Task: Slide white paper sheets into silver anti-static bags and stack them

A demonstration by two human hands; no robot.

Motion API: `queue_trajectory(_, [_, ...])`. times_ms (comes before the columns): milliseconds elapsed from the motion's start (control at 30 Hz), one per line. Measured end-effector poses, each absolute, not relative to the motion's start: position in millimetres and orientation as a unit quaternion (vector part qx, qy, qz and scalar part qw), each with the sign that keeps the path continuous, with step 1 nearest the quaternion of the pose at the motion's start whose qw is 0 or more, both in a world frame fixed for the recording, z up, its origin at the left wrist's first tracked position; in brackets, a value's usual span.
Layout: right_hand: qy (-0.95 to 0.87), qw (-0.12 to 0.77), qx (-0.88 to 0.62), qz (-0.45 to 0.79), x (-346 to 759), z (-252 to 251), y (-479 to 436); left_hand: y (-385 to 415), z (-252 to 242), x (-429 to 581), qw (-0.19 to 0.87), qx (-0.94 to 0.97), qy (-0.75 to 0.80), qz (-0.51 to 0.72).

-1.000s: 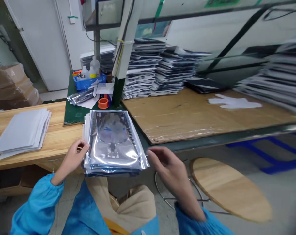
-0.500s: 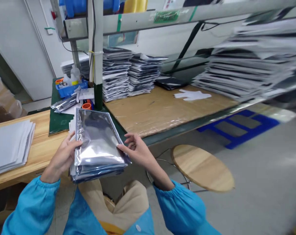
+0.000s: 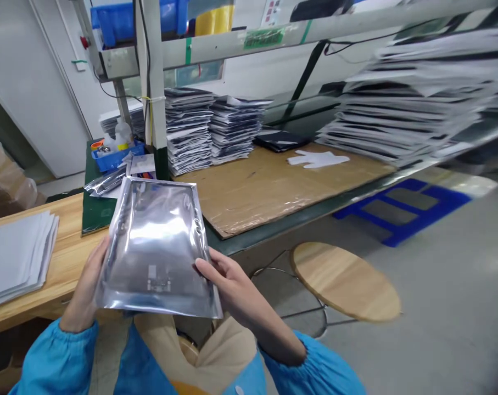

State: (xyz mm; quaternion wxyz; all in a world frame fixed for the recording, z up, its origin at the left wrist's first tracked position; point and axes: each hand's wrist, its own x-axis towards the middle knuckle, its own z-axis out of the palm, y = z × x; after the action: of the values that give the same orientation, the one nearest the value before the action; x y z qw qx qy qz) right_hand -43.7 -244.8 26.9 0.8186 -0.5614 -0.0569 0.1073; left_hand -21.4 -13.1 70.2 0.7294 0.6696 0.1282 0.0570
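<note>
A shiny silver foil pouch (image 3: 160, 247) lies tilted across both my hands, above my lap. My left hand (image 3: 86, 288) grips its left side, most of the fingers hidden behind the foil. On the right edge, my right hand (image 3: 230, 280) is closed, thumb on top and fingers underneath. Whether other pouches lie under this one cannot be seen. Just beyond the pouch, more crumpled silver packaging (image 3: 108, 181) rests on the green mat (image 3: 98, 214).
A pile of white sheets (image 3: 16, 255) is on the wooden table at left. Stacks of flat pouches (image 3: 189, 131) and a white glove (image 3: 318, 159) lie on the cardboard-covered bench (image 3: 249, 197). A blue tray (image 3: 115, 158) holds bottles. A round wooden stool (image 3: 347, 280) stands at right.
The top pouch has come closer and tilted, now covering the stack seen beneath it before. My left thumb no longer shows on top; my right hand has closed more firmly on the edge.
</note>
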Motion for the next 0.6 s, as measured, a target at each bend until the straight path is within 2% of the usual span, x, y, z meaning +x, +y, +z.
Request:
queue_trajectory(200, [-0.015, 0.825, -0.560, 0.075, -55, 10, -247, -19, 55, -22, 0.641, 0.755, 0.095, 0.104])
queue_trajectory(400, [0.154, 0.805, -0.573, 0.013, -81, -4, -281, -6, 66, -16, 0.551, 0.790, 0.093, 0.253])
queue_trajectory(533, [0.209, 0.835, -0.505, 0.060, -108, -20, -309, 44, 71, 28, 0.519, 0.843, 0.101, 0.099])
queue_trajectory(600, [0.229, 0.849, -0.471, 0.076, -122, -29, -318, 65, 72, 52, 0.471, 0.873, 0.104, 0.080])
